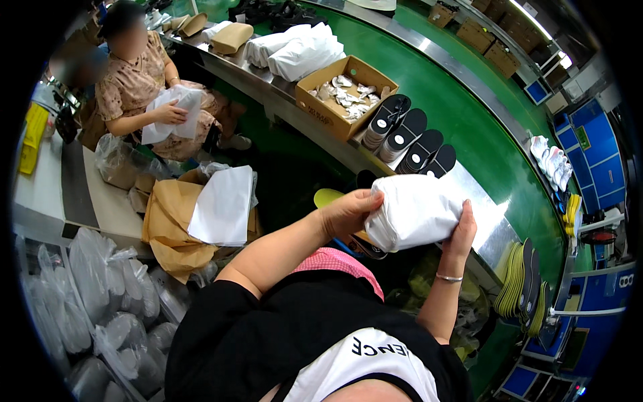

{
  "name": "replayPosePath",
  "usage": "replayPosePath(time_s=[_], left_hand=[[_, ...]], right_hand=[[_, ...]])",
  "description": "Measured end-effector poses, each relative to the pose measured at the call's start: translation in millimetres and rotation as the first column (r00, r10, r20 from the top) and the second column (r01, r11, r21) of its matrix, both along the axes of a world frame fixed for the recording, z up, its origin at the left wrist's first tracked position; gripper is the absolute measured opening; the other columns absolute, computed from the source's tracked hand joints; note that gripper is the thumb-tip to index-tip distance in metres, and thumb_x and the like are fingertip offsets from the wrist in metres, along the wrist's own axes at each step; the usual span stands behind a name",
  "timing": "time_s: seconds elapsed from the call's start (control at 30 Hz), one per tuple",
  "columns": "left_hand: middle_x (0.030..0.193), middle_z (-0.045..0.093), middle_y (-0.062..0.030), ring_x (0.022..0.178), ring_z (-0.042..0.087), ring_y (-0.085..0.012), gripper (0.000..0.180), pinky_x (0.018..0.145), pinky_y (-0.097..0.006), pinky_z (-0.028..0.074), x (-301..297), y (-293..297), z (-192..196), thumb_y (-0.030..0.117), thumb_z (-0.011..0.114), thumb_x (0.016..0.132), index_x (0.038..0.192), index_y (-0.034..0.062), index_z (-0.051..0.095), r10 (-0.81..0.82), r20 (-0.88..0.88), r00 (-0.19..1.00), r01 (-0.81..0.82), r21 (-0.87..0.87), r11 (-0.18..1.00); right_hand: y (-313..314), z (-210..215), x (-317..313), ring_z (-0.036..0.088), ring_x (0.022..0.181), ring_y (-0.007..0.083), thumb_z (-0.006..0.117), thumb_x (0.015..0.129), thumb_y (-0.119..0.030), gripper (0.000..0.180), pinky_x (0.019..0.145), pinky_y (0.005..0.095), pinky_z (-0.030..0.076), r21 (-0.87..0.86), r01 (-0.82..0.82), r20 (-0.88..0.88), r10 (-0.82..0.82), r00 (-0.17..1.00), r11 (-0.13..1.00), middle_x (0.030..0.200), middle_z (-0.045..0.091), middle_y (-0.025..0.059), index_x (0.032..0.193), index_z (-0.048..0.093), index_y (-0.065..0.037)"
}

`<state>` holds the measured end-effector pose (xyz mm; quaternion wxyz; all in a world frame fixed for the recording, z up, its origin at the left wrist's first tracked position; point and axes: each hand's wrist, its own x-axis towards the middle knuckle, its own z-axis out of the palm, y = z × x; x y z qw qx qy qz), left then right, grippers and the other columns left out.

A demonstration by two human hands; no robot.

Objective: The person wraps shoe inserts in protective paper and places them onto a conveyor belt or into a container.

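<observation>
Between my two hands, in front of my chest, is a white bundle [418, 213] that looks folded or wrapped in thin paper; what is inside cannot be seen. My left hand [349, 213] grips its left end, thumb on top. At its right edge my right hand [462, 231] is closed round the side, fingers partly hidden behind. Just beyond the bundle, stacks of black insoles [418, 151] stand on the metal bench [479, 194]. Left of my arm, a pile of white paper sheets [224, 208] lies on brown wrapping paper [171, 221].
An open cardboard box [321, 117] of small silvery pieces sits on the bench beside white bundles [298, 53]. A seated person [144, 100] handles white sheets at the far left. Plastic-bagged items [100, 288] fill the lower left. Yellow-edged insoles [516, 281] stand at right beside the green conveyor [455, 100].
</observation>
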<state>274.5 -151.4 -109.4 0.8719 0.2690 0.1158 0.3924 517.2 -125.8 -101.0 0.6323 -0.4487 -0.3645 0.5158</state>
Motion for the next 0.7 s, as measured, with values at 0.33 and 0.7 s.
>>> replayPosePath(time_s=[0.33,0.7], left_hand=[[0.137,0.016,-0.0144,0.125,0.021,-0.0272,0.109,0.099,-0.042,0.022,-61,3,2,0.054,0.071,0.056,0.134,0.0129,0.008,0.825,-0.352,0.442,-0.349,0.780,0.519],[0.123,0.038,-0.0182,0.114,0.038,-0.0346,0.087,0.097,-0.040,0.030,-155,40,1,0.018,0.078,0.044,0.121,0.0110,0.038,0.984,-0.105,0.145,0.049,0.994,0.099]], right_hand=[[72,14,-36,0.052,0.068,0.0087,0.052,0.086,-0.027,0.030,0.063,0.0221,0.043,0.142,0.006,0.217,-0.037,0.975,0.990,0.080,0.058,0.0041,0.083,0.058,0.002],[114,24,-157,0.055,0.073,0.0100,0.036,0.090,-0.041,0.048,0.066,0.0222,0.043,-0.082,-0.369,0.201,0.378,0.904,0.926,0.083,0.060,0.0056,0.101,0.053,0.003]])
